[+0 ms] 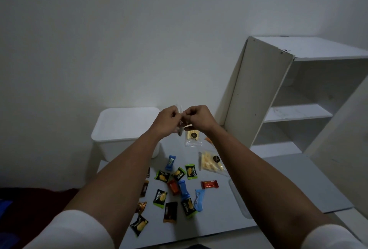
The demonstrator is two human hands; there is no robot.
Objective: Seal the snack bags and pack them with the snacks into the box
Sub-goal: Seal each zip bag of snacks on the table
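Hands meet in the middle of my view, raised above the far end of the table (278,179). My left hand (167,119) and my right hand (199,117) both have their fingers curled, pinching a clear snack bag (180,121) between them; the bag is seen nearly edge-on, its upper edge poking up above the knuckles and its lower part hanging below them. I cannot tell what is inside it.

Behind the left hand sits the white box (123,129), at the back left corner of the table against the wall. Just below the hands a second clear bag (192,138) with pale yellow sticks and a round dark label lies flat on the table. Nearer to me and a little to the right lies a third bag (212,163) of the same kind, partly under my right forearm.

Loose wrapped snacks are scattered between my forearms: green-and-black packets such as one (160,198) near the centre, a blue one (170,162) close to the box, a red bar (209,184) to the right, and brown ones along my left forearm.

A white shelf unit (258,93) stands on the right against the wall.
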